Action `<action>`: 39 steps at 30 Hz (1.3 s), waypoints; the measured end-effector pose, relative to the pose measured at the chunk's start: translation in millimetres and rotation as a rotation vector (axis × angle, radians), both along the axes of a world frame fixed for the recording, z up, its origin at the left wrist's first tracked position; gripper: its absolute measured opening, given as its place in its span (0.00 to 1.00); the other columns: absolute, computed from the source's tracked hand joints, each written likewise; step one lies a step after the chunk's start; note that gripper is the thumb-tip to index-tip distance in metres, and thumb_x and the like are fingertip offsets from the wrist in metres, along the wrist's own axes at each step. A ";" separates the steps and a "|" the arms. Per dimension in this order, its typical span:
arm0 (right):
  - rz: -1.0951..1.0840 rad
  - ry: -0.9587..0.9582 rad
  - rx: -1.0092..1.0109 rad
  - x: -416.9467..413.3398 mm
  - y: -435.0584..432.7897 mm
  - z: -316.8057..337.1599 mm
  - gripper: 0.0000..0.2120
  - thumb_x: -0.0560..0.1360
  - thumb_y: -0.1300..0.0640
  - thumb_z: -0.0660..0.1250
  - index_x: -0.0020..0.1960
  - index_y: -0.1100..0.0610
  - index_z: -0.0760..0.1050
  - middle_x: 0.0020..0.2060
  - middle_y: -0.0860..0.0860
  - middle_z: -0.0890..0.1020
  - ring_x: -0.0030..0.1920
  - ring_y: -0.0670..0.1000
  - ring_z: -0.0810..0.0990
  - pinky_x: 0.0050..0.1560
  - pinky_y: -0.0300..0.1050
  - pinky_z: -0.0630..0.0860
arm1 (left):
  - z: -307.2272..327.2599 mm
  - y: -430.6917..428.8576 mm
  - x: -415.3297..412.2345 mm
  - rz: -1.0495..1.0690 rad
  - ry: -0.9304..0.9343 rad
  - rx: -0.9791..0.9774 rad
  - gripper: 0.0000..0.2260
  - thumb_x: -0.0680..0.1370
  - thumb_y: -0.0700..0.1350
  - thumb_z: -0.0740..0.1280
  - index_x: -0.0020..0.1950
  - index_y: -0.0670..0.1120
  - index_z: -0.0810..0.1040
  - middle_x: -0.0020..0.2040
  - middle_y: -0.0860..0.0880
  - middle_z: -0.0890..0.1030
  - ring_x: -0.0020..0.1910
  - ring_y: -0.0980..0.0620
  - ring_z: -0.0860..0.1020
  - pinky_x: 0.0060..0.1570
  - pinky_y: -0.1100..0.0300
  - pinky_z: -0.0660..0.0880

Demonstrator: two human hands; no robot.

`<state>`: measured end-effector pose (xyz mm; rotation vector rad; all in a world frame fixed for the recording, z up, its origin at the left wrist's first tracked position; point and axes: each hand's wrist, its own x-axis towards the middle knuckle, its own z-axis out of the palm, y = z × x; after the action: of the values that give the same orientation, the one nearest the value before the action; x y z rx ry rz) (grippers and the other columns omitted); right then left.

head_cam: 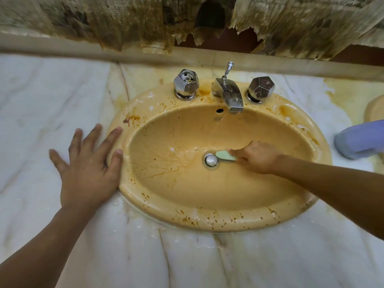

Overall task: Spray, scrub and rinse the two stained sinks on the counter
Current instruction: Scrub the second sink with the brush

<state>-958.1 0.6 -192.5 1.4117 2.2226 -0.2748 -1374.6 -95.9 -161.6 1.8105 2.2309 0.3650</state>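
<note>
A stained yellow oval ceramic sink point(187, 217) sits mid-table in white marble point(52, 90). In its bowl, the right hand point(257, 156) curls its fingers point(234, 152) round a pale green scrubbing pad point(225, 155), just beside the metal drain plug point(211, 160). The left hand point(87, 169) lies flat, fingers spread, at the sink's left rim. A lilac spray bottle point(361, 140) is at the table's right edge. This looks like the scrubbing step; the spotted rim likely needs scrubbing next.

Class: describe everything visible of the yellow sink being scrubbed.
The sink is an oval, glossy, ceramic-looking yellow basin set into the counter. Brown specks and streaks dot its rim and bowl. A left knob, chrome spout and right knob stand on its back rim; the drain sits mid-bowl. The left hand touches its left rim; the right hand holds a green scrubber beside the drain.
</note>
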 end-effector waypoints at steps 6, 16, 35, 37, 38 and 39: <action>0.143 0.113 0.418 -46.9 31.3 18.4 0.23 0.85 0.48 0.53 0.80 0.40 0.59 0.39 0.52 0.79 0.31 0.56 0.77 0.29 0.42 0.68 | -0.2 -0.1 1.2 -0.002 -0.007 0.000 0.25 0.82 0.63 0.47 0.80 0.69 0.55 0.83 0.54 0.59 0.83 0.48 0.49 0.74 0.27 0.42; 0.184 0.122 0.222 -56.8 31.9 -18.3 0.24 0.85 0.40 0.49 0.81 0.36 0.55 0.43 0.51 0.80 0.38 0.54 0.77 0.34 0.46 0.71 | -0.6 -0.8 1.2 -0.001 -0.002 0.007 0.25 0.82 0.63 0.46 0.80 0.69 0.56 0.83 0.53 0.60 0.83 0.48 0.49 0.74 0.27 0.43; 0.308 0.760 0.654 -127.0 32.2 -25.2 0.23 0.83 0.50 0.59 0.77 0.48 0.62 0.34 0.50 0.78 0.25 0.49 0.71 0.22 0.40 0.67 | -1.3 1.0 1.1 0.002 0.011 0.002 0.25 0.82 0.63 0.47 0.80 0.69 0.56 0.82 0.54 0.60 0.83 0.49 0.49 0.74 0.27 0.43; 0.416 0.675 0.413 -138.3 23.3 -37.4 0.24 0.83 0.46 0.57 0.78 0.47 0.64 0.34 0.51 0.79 0.27 0.50 0.72 0.26 0.41 0.66 | -1.5 0.6 0.8 0.002 0.008 0.004 0.25 0.82 0.63 0.47 0.80 0.69 0.56 0.82 0.55 0.59 0.83 0.49 0.49 0.74 0.27 0.43; 0.434 0.604 0.285 -132.5 20.1 -38.0 0.23 0.84 0.45 0.56 0.78 0.47 0.65 0.35 0.51 0.80 0.29 0.50 0.73 0.28 0.42 0.65 | -1.8 0.6 0.5 0.001 0.006 0.003 0.25 0.82 0.63 0.47 0.80 0.69 0.56 0.82 0.55 0.59 0.83 0.49 0.49 0.74 0.27 0.43; 0.423 0.515 0.187 -118.1 21.8 -38.4 0.23 0.84 0.45 0.55 0.79 0.46 0.65 0.37 0.51 0.81 0.32 0.50 0.73 0.31 0.42 0.64 | -1.9 0.9 0.3 0.000 0.002 0.003 0.25 0.82 0.63 0.47 0.80 0.69 0.56 0.82 0.54 0.59 0.83 0.49 0.49 0.74 0.27 0.42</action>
<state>-1076.2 22.4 -231.0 0.9894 2.9684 -0.3142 -1374.3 -95.1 -163.5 1.8138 2.2328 0.3665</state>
